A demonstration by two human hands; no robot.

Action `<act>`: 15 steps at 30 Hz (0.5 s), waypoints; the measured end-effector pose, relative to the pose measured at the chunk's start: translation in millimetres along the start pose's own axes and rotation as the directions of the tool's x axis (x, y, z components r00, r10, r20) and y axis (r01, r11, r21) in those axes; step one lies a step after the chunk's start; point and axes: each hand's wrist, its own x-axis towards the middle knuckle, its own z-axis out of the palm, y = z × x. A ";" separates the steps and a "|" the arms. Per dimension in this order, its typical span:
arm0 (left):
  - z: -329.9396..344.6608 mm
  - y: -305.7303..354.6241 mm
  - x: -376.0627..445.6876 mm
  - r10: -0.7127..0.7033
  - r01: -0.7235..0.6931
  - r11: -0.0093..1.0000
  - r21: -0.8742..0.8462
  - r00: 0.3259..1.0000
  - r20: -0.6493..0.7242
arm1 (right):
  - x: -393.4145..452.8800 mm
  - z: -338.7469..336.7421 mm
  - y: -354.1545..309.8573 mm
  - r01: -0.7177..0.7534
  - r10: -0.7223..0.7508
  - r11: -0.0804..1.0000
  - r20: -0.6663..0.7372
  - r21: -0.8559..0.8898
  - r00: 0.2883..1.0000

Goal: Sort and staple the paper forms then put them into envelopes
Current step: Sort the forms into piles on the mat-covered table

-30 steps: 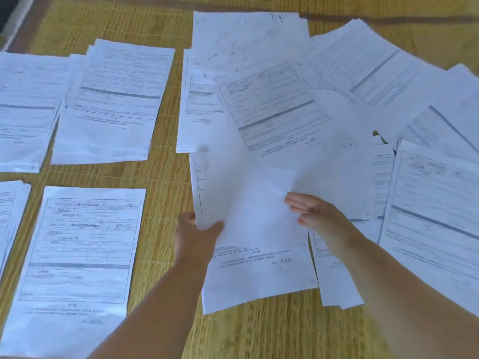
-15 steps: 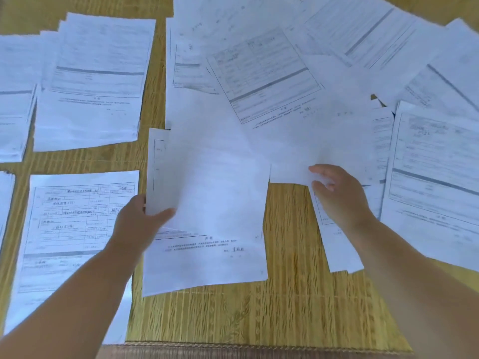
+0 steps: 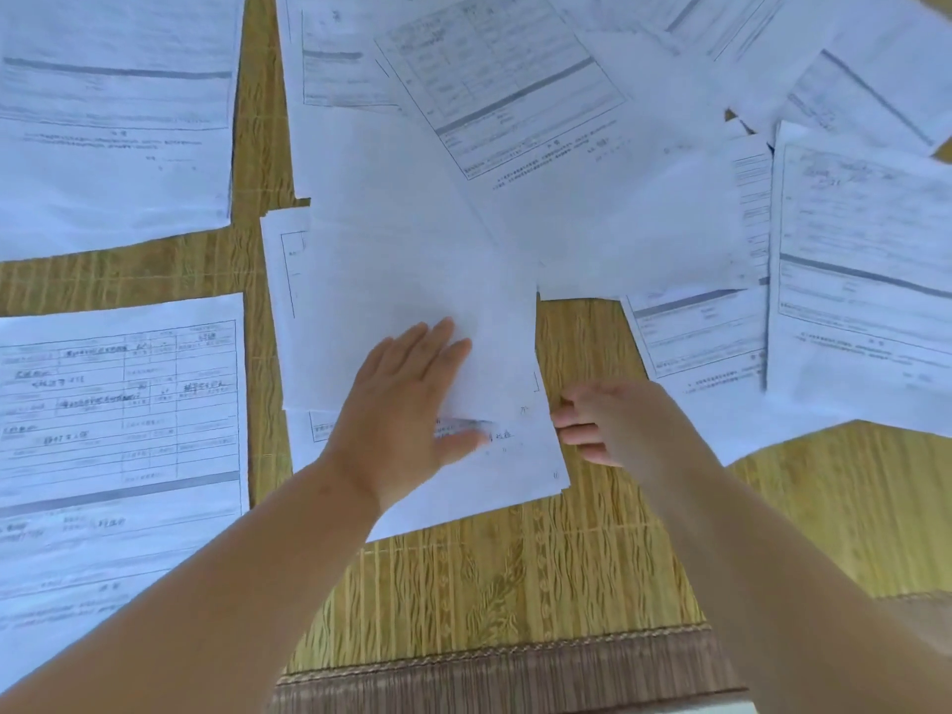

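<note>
The woven mat (image 3: pixel 489 574) filled the frame and carried everything, with a darker border strip along its lower edge. Across it lay the paper forms (image 3: pixel 515 95), white sheets printed with ruled tables and grey bars: a fanned, overlapping spread from upper centre to the right edge, a squarer pile at upper left (image 3: pixel 113 126), and a filled-in form at middle left (image 3: pixel 121 404) with handwriting in its boxes.

You were, as I judge it, at the sorting step; no stapler and no envelope showed anywhere.

At centre sat the small stack (image 3: pixel 412 280) you were working, its top sheet blank side up, printed sheets peeking out at its left and lower edges.

Your left hand (image 3: pixel 407 404) lay flat on that stack, fingers straight and pressing it down, gripping nothing. Your right hand (image 3: pixel 613 420) was at the stack's right edge with fingers loosely curled; whether it pinched a sheet I cannot tell.

The next move probably called for squaring those edges, then matching the stack to its pile.
</note>
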 end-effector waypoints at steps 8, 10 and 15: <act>10.1 -4.7 0.1 0.088 -0.092 0.995 -0.037 0.992 -0.096 | 0.2 3.1 15.6 0.080 -0.075 0.986 0.043 -0.145 0.996; 9.8 -6.2 -0.6 0.083 -0.094 0.991 -0.092 0.989 -0.119 | -4.1 1.7 20.7 0.134 -0.127 0.978 0.052 -0.163 0.991; 1.4 0.9 4.2 -0.060 -0.001 0.959 -0.283 0.976 -0.209 | -16.2 2.8 20.5 0.314 -0.343 0.932 -0.156 -0.183 0.926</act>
